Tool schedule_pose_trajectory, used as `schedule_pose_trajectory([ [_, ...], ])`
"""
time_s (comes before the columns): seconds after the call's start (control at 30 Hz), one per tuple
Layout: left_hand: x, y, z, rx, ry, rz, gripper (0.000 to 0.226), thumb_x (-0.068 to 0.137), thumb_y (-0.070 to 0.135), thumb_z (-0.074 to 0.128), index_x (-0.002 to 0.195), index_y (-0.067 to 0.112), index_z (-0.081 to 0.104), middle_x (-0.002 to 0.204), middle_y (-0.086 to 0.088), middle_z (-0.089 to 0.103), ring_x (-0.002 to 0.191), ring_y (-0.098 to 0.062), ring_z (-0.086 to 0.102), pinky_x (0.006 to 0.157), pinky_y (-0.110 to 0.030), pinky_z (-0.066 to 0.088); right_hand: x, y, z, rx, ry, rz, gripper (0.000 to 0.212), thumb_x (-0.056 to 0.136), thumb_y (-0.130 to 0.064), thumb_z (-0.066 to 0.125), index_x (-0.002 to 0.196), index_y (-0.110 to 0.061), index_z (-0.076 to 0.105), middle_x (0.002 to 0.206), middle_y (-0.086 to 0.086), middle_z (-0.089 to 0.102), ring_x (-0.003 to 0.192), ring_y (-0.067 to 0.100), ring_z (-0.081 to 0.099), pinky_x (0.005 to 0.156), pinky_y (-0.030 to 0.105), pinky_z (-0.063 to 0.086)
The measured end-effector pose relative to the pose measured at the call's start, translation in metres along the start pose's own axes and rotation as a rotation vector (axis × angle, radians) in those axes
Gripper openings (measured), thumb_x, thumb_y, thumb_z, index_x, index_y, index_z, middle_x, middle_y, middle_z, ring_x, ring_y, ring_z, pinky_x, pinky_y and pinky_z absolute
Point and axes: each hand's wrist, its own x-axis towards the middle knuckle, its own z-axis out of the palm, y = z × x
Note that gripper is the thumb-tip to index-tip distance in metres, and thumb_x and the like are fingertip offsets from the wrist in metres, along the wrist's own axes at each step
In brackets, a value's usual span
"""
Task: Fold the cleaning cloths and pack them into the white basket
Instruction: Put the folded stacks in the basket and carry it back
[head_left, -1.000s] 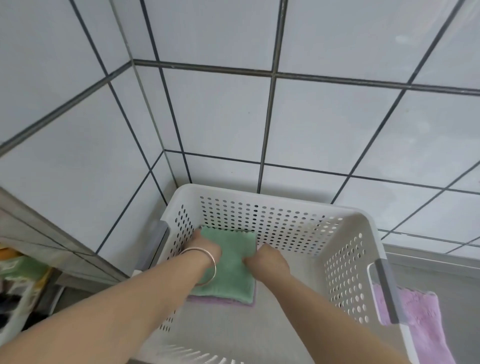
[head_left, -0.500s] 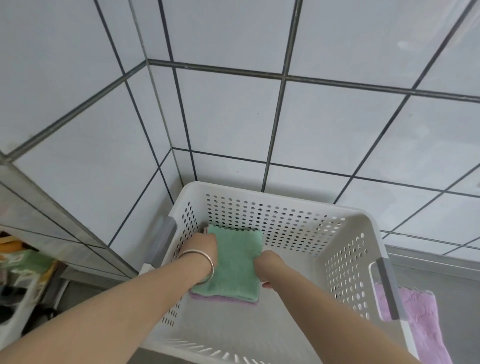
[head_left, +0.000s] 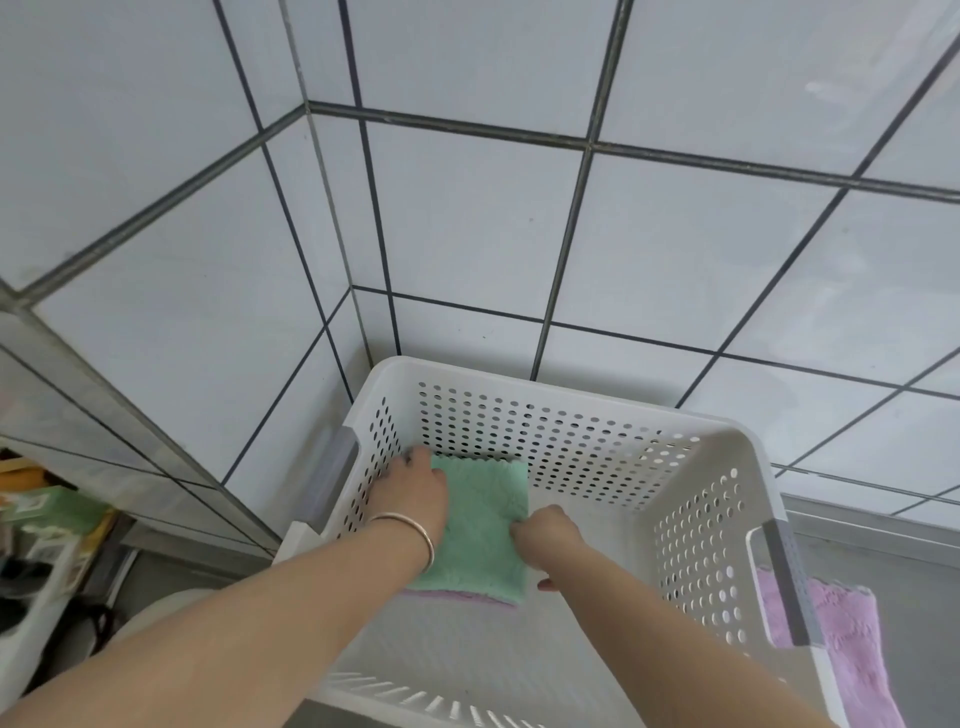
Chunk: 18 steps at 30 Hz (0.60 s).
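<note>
A white perforated basket (head_left: 561, 384) stands against the tiled wall corner. In its far left corner a folded green cloth (head_left: 483, 525) lies on top of a folded purple cloth (head_left: 467, 598), of which only the near edge shows. My left hand (head_left: 410, 493), with a bangle on the wrist, rests on the green cloth's left edge, fingers pointing toward the basket wall. My right hand (head_left: 545, 535) sits at the cloth's right edge with curled fingers that seem to pinch it; the fingertips are hidden.
An unfolded purple cloth (head_left: 852, 639) lies on the steel counter (head_left: 883, 545) just right of the basket, behind its grey handle (head_left: 789, 582). At the far left, below the counter, sit a white rack and boxes (head_left: 47, 525).
The view has tilted and shifted. My right hand has slid toward me along the green cloth's right edge, and the left hand has moved further up its left side.
</note>
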Motion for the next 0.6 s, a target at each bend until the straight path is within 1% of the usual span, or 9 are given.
schedule_pose_trajectory([
  [0.07, -0.007, 0.006, 0.006, 0.176, -0.023, 0.16, 0.062, 0.088, 0.029, 0.05, 0.141, 0.009, 0.025, 0.15, -0.015, 0.015, 0.136, -0.032, 0.02, 0.103, -0.045, 0.036, -0.002, 0.002, 0.002, 0.111, -0.113, 0.073, 0.037, 0.096, -0.021, 0.035, 0.128, -0.002, 0.036, 0.125, 0.02, 0.047, 0.095, 0.034, 0.053, 0.067, 0.045, 0.056],
  [0.17, -0.013, 0.014, 0.023, 0.302, -0.28, 0.254, 0.111, 0.075, 0.054, 0.064, 0.147, 0.013, -0.01, 0.155, -0.014, -0.017, 0.143, -0.036, -0.009, 0.113, -0.058, 0.015, -0.008, 0.002, 0.01, 0.31, -0.277, 0.121, 0.026, 0.097, -0.017, 0.03, 0.104, 0.002, 0.047, 0.102, 0.021, 0.054, 0.083, 0.035, 0.057, 0.082, 0.052, 0.054],
  [0.27, -0.01, 0.015, 0.03, 0.349, -0.335, 0.236, 0.112, 0.077, 0.045, 0.066, 0.145, 0.011, -0.017, 0.153, -0.015, -0.024, 0.143, -0.038, -0.013, 0.114, -0.058, 0.013, -0.013, 0.001, 0.018, 0.439, -0.34, 0.088, 0.028, 0.098, -0.014, 0.031, 0.082, -0.002, 0.05, 0.078, 0.016, 0.058, 0.067, 0.03, 0.059, 0.081, 0.05, 0.053],
  [0.3, -0.007, 0.013, 0.031, 0.33, -0.327, 0.222, 0.109, 0.08, 0.044, 0.064, 0.145, 0.011, -0.017, 0.153, -0.016, -0.024, 0.143, -0.038, -0.013, 0.115, -0.056, 0.012, -0.012, 0.001, 0.02, 0.464, -0.355, 0.075, 0.028, 0.099, -0.016, 0.03, 0.085, -0.003, 0.051, 0.078, 0.015, 0.058, 0.068, 0.029, 0.06, 0.082, 0.05, 0.053],
  [0.37, -0.003, 0.008, 0.032, 0.283, -0.339, 0.21, 0.109, 0.08, 0.047, 0.062, 0.145, 0.011, -0.018, 0.153, -0.016, -0.025, 0.143, -0.038, -0.013, 0.117, -0.053, 0.01, -0.012, 0.003, 0.018, 0.442, -0.368, 0.058, 0.034, 0.101, -0.024, 0.031, 0.11, 0.001, 0.05, 0.084, 0.014, 0.058, 0.076, 0.031, 0.061, 0.084, 0.05, 0.054],
  [0.4, -0.002, 0.007, 0.031, 0.271, -0.364, 0.207, 0.113, 0.077, 0.05, 0.064, 0.144, 0.012, -0.019, 0.152, -0.016, -0.026, 0.143, -0.038, -0.014, 0.118, -0.052, 0.008, -0.013, 0.003, 0.015, 0.353, -0.334, 0.039, 0.04, 0.1, -0.029, 0.032, 0.121, 0.003, 0.046, 0.09, 0.014, 0.058, 0.083, 0.032, 0.061, 0.085, 0.048, 0.054],
  [0.47, -0.002, 0.007, 0.025, 0.215, -0.392, 0.193, 0.117, 0.074, 0.061, 0.06, 0.145, 0.012, -0.018, 0.153, -0.014, -0.026, 0.143, -0.035, -0.015, 0.119, -0.049, 0.004, -0.016, 0.0, 0.008, 0.009, -0.102, -0.078, 0.046, 0.097, -0.035, 0.039, 0.126, 0.001, 0.041, 0.106, 0.014, 0.056, 0.101, 0.031, 0.06, 0.089, 0.039, 0.052],
  [0.53, 0.001, 0.008, 0.017, 0.152, -0.37, 0.174, 0.102, 0.081, 0.065, 0.044, 0.147, 0.011, -0.011, 0.155, -0.013, -0.02, 0.144, -0.033, -0.011, 0.12, -0.046, 0.004, -0.021, 0.0, 0.001, -0.434, 0.238, -0.355, 0.042, 0.094, -0.03, 0.044, 0.127, -0.005, 0.037, 0.124, 0.011, 0.049, 0.115, 0.027, 0.051, 0.09, 0.033, 0.045],
  [0.6, 0.006, 0.006, 0.016, 0.193, -0.335, 0.173, 0.089, 0.088, 0.056, 0.039, 0.147, 0.008, -0.007, 0.155, -0.016, -0.016, 0.144, -0.034, -0.007, 0.12, -0.044, 0.005, -0.03, 0.0, -0.001, -0.798, 0.372, -0.667, 0.046, 0.093, -0.035, 0.045, 0.129, -0.008, 0.034, 0.129, 0.01, 0.041, 0.119, 0.026, 0.042, 0.093, 0.035, 0.04],
])
